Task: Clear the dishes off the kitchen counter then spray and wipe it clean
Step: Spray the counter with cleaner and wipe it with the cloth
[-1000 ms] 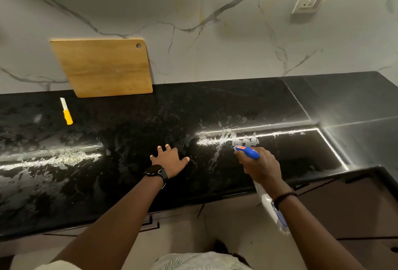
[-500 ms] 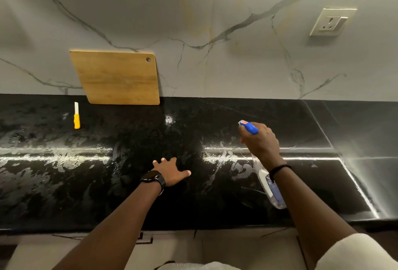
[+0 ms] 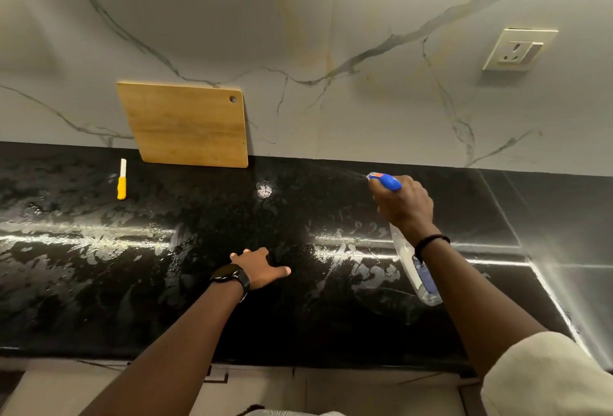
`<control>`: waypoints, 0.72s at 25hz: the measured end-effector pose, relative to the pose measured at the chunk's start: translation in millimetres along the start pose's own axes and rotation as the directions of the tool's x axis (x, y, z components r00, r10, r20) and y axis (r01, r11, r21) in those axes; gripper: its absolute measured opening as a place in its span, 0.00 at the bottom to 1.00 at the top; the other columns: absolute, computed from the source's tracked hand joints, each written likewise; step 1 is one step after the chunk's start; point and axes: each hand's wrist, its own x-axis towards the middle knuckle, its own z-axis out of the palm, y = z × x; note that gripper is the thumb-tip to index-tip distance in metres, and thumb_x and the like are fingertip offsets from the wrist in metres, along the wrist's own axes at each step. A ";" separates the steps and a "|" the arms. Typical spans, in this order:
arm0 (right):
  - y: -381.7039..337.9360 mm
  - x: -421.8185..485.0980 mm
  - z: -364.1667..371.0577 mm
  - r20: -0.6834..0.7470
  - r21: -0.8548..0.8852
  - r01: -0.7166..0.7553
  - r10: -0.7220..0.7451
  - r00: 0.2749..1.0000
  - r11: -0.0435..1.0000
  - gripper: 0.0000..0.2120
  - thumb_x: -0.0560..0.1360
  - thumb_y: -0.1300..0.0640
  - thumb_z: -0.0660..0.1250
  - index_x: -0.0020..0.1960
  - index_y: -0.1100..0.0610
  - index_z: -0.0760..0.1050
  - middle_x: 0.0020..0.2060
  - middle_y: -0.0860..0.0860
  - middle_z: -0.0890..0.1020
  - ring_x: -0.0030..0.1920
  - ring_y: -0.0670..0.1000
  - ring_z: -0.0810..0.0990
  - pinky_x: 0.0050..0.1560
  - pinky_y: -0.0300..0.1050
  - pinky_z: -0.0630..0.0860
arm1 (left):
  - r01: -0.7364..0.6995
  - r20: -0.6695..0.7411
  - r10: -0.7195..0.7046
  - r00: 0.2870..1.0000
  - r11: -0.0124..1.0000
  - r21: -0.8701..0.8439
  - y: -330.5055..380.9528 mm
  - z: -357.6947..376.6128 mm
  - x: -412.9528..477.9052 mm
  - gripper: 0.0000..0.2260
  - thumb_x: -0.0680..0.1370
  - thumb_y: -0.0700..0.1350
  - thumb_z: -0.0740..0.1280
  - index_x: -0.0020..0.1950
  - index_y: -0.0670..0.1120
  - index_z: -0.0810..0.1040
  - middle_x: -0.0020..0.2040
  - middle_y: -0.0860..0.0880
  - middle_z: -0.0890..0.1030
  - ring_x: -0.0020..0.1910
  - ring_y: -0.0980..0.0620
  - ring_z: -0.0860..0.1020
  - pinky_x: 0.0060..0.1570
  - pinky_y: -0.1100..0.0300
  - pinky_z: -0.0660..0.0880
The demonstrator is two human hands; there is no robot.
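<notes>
Spray bottle (image 3: 416, 269) in right hand (image 3: 404, 206) curled grip, long axis slanting, nozzle toward wall (image 3: 331, 17), base toward person; left hand (image 3: 262, 268) spread flat on worktop (image 3: 99, 283).

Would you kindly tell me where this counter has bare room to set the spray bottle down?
The counter is bare right of the right hand gripping the spray bottle, and along the wall between that hand and the cutting board. Left of the left hand it is bare but wet. Tightest is the back left, where the knife lies beside the leaning board.
</notes>
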 end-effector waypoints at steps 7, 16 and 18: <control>16.4 4.1 -5.3 -0.008 0.019 -0.030 0.030 1.000 0.999 0.19 0.79 0.46 0.64 0.37 0.59 0.77 0.31 0.53 0.81 0.29 0.52 0.74 0.33 0.42 0.68 | 0.029 -0.022 -0.030 0.999 0.999 -0.029 4.0 -3.5 1.1 0.44 0.72 0.74 0.64 0.79 0.48 0.63 0.75 0.46 0.71 0.72 0.42 0.71 0.75 0.42 0.60; 39.0 -22.1 -8.7 -0.005 -0.007 -0.130 0.130 0.991 0.991 0.24 0.74 0.38 0.58 0.36 0.57 0.77 0.32 0.53 0.84 0.35 0.57 0.82 0.41 0.50 0.79 | 0.011 -0.006 -0.011 1.000 0.999 -0.030 6.5 -8.8 5.9 0.45 0.71 0.73 0.66 0.79 0.45 0.63 0.75 0.45 0.71 0.69 0.44 0.74 0.64 0.50 0.73; 40.8 -27.8 -9.0 -0.012 0.009 -0.132 0.132 0.991 0.991 0.26 0.71 0.36 0.55 0.37 0.56 0.77 0.32 0.53 0.84 0.34 0.56 0.82 0.41 0.50 0.79 | 0.000 -0.006 0.000 1.000 1.000 -0.009 7.3 -10.2 4.9 0.44 0.72 0.72 0.66 0.79 0.45 0.63 0.75 0.45 0.71 0.69 0.44 0.74 0.63 0.52 0.73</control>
